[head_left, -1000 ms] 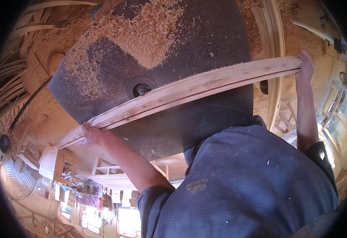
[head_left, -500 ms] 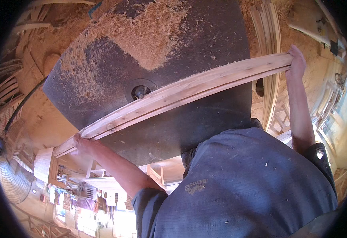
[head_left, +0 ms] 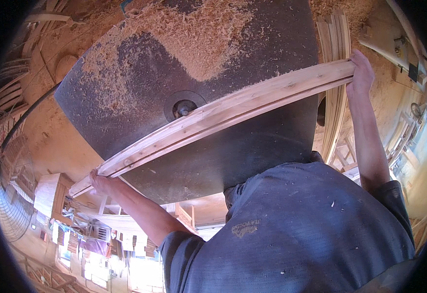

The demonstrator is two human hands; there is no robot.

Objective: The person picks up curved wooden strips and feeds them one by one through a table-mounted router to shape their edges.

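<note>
A long pale wooden board [head_left: 218, 115] with a groove along its near side lies slantwise across a dark machine table [head_left: 252, 151]. My left hand [head_left: 99, 183] is closed round the board close to its left end, out past the table's edge. At the other end, my right hand [head_left: 362, 73] grips the board's tip, also beyond the table. The board's far edge lies right by a round spindle cutter [head_left: 185, 108] set in a ring-shaped opening in the tabletop. Whether the cutter touches the wood cannot be made out.
Wood shavings [head_left: 201, 39] heap over the far part of the tabletop. Long wooden strips [head_left: 334, 44] are stacked beyond the table's right edge. A dark cable or hose [head_left: 33, 117] runs off to the left, near a large caged fan [head_left: 8, 210].
The board has slid a little to the left past the cutter, both hands moving with it. My grip at each end looks the same. The view has shifted slightly.
</note>
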